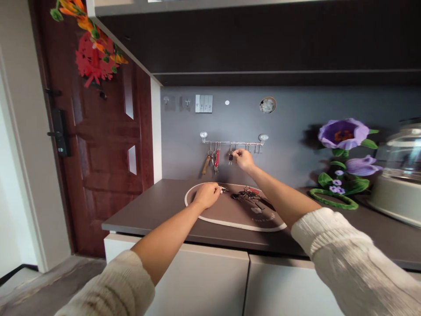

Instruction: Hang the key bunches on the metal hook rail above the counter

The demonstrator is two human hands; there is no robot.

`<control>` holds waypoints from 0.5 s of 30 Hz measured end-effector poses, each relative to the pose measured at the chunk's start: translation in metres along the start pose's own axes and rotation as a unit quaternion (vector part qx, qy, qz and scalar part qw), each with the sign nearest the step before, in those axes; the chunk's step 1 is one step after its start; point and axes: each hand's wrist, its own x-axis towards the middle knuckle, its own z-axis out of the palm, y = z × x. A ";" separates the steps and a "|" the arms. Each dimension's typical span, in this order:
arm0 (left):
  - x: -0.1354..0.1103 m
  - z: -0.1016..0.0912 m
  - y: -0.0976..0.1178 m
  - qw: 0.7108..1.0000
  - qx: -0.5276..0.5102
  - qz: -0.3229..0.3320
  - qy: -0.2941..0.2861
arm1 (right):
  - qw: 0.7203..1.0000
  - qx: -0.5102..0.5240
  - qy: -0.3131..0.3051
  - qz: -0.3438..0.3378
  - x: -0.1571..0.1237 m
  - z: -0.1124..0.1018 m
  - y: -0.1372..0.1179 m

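My right hand [244, 160] is raised to the wall, its fingers pinched on a small bunch of keys [230, 158] just below the hook rail [233, 143]. Whether those keys hang on a hook or only from my fingers, I cannot tell. Over the left part of the brown mat [210, 220], my left hand [208, 195] is closed on keys [224, 190] that poke out past the fingertips. Between my forearms, a pile of keys [246, 194] lies on the mat. Other keys [216, 161], some with red and tan tags, hang from the rail's left hooks.
A purple fabric flower [344, 134] and a clear-topped appliance [401, 175] stand on the counter at right. A dark cabinet [250, 44] overhangs the counter. White switches [204, 104] sit above the rail. At left is a reddish-brown door [108, 171].
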 end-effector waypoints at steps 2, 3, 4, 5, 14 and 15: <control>0.001 0.001 0.000 1.000 -0.003 0.002 0.001 | 1.000 0.003 0.007 0.005 0.004 0.003 -0.001; 0.001 0.001 -0.001 1.000 -0.004 0.004 0.002 | 1.000 0.005 0.009 0.006 0.006 0.005 -0.002; 0.001 0.002 -0.001 1.000 -0.006 0.005 0.002 | 1.000 0.009 0.009 0.007 0.007 0.007 -0.003; 0.002 0.002 -0.002 1.000 -0.007 0.006 0.002 | 1.000 0.015 0.008 0.009 0.009 0.009 -0.004; 0.003 0.005 -0.004 1.000 0.006 0.015 0.022 | 0.999 0.036 -0.003 0.012 0.023 0.033 -0.011; 0.003 0.005 -0.004 1.000 0.007 0.013 0.023 | 0.999 0.032 -0.004 0.011 0.026 0.036 -0.012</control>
